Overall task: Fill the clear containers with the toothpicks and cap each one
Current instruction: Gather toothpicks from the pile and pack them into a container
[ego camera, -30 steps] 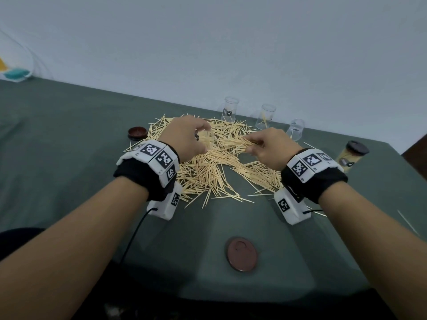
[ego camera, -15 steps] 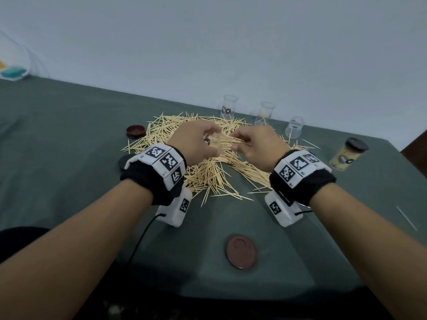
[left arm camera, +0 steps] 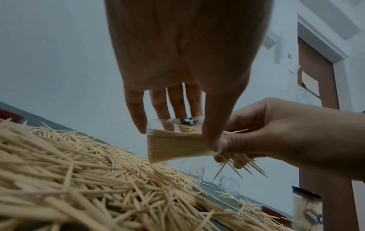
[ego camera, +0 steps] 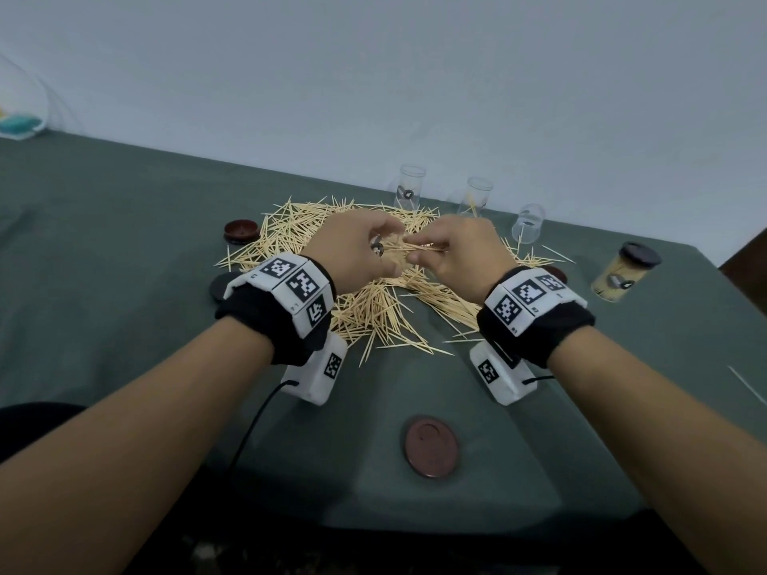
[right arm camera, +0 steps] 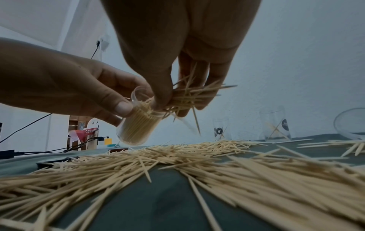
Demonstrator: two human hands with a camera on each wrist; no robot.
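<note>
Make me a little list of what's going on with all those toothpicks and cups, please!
left hand: holds a tilted clear plastic container, nearly full of toothpicks
right hand: pinches a loose bundle of wooden toothpicks at the container's mouth
pile of loose toothpicks: spread on the green table
open clear containers: three behind the pile, one tipped over
capped full container: far right
round brown lid: nearest the person

Right hand pinching a toothpick bunch at the tilted container's mouth.
</note>
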